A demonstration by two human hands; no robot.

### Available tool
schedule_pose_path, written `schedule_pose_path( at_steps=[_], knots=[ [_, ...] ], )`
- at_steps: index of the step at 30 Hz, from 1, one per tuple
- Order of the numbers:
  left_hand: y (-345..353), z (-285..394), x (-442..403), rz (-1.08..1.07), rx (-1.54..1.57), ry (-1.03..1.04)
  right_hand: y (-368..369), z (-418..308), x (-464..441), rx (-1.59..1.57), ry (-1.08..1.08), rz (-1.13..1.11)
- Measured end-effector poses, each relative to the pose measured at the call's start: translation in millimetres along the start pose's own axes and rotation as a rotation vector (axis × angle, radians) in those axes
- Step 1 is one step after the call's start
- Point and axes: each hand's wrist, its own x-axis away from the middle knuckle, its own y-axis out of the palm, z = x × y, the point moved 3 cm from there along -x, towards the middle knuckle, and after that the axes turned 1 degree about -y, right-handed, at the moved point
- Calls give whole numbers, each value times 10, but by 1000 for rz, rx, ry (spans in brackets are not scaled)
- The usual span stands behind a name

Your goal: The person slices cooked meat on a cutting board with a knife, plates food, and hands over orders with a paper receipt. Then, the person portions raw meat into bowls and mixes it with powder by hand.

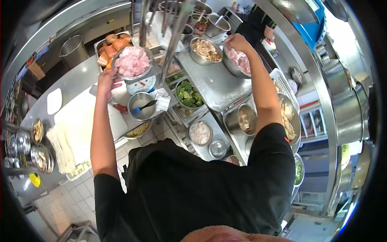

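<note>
My left hand (pixel 106 82) is at the near left rim of a metal bowl of pink raw meat (pixel 131 61). Its thumb side meets the rim and the other fingers reach below it. The bowl is over a kitchen scale (pixel 142 85); whether it rests there I cannot tell. On the right, my right hand (pixel 237 42) is closed at the far rim of a second metal bowl (pixel 238 69), which also has raw pink meat in it. My wrist and forearm hide part of that bowl. Next to it stands a bowl of cooked-looking sliced pieces (pixel 206 50).
A pot with a blue-handled brush (pixel 142 105) stands near the white cutting board (pixel 86 115). Broccoli (pixel 188 94) fills a container between the counters. A tray of browned meat blocks (pixel 114 47) is at the back left. A co-worker's arm (pixel 269 33) shows behind. Metal shelf posts (pixel 172 44) rise ahead.
</note>
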Motion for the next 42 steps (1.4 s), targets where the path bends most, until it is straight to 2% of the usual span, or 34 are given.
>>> schedule_pose_path(
  at_steps=[3, 5, 6, 7, 11, 12, 17, 21, 22, 25, 26, 29, 30, 33, 36, 39, 40, 42],
  knots=[
    [-31, -42, -68, 4, -12, -24, -136, 705, -125, 163, 71, 213],
    [4, -26, -59, 27, -19, -25, -97, 1064, -161, 57, -130, 103],
    [2, -23, -43, 43, -20, -25, -29, 1200, -194, -50, -100, 35],
    [6, -18, -24, 58, -26, -23, 27, 1234, -169, -156, -68, -33],
    [65, -23, -3, 94, -39, -21, 468, 655, -21, -10, -199, 185],
    [65, -32, 1, 100, -42, -26, 540, 617, -88, 32, -172, 209],
    [113, -34, 29, 131, -13, -19, 519, 832, -165, 94, -104, 257],
    [74, -91, -5, 137, 23, -1, 269, 1239, -147, -562, 126, 106],
    [79, -92, -13, 140, 24, -4, 118, 998, 66, -592, 160, 141],
    [93, -81, -17, 144, 24, -3, 123, 1126, 185, -43, 59, 53],
    [93, -80, -17, 147, 26, 2, 70, 868, 374, -56, 166, -53],
    [105, -79, -14, 143, 26, -3, 226, 917, 347, 38, 167, 75],
    [112, -69, -17, 138, 24, -7, 245, 942, 319, 90, 262, 196],
    [119, -58, -36, 139, -6, -15, 384, 995, 185, -137, 140, 234],
    [101, -75, -70, 147, -41, -14, 539, 1146, -46, -116, 7, 327],
    [85, -94, -84, 138, -31, -16, 305, 984, 31, -99, 106, 247],
    [110, -74, -65, 139, -36, -21, 243, 1004, 72, -39, 137, 307],
    [141, -28, -4, 153, -35, -24, 199, 1116, 145, 84, 178, 171]
  ],
)
